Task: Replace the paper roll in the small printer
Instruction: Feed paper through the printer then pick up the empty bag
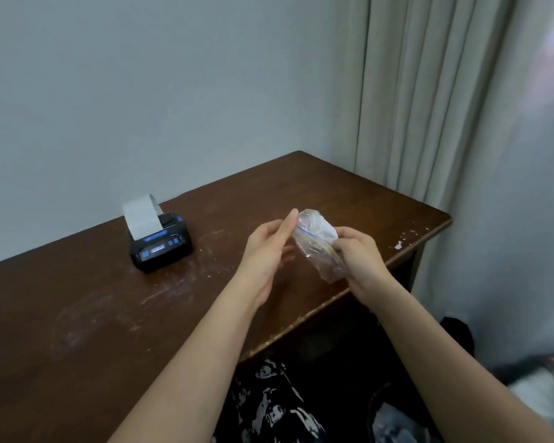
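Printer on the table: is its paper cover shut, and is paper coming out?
The printer looks shut, though the blur leaves that unsure. A strip of paper stands up from its top slot, curling backward.

Both forearms are bare from the elbow down, with no sleeve, cuff, watch, bracelet or ring in sight; the left hand (266, 251) and the right hand (360, 255) wear no gloves; the nails are short and unpainted as far as the blur allows; over the lap lies a black garment (269, 401) printed with white and grey figures or faces, the pattern repeating across the cloth; its cut cannot be told.
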